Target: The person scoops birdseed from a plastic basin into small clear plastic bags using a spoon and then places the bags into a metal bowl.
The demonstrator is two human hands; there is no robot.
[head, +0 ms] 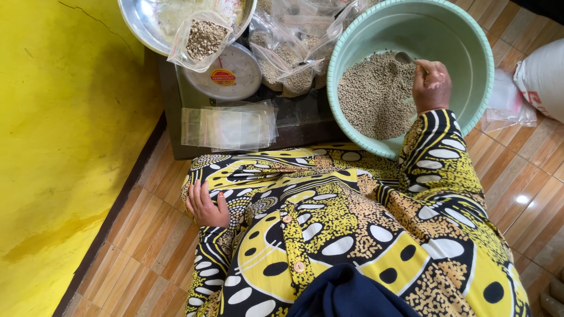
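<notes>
Scooping: the right hand (432,85) grips a spoon (405,57) over grain (376,94) in the basin (470,41). The left hand (207,206) rests loosely curled and empty on the knee. Beyond it, several bags (288,56) are filled; flat bags (229,126) remain unfilled.

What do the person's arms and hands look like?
Both arms wear long sleeves of bright yellow cloth with bold black and white ovals, dots and curved stripes. The sleeves end at the wrists. The left hand and right hand are bare, with no gloves, and no rings or bracelets show.
</notes>
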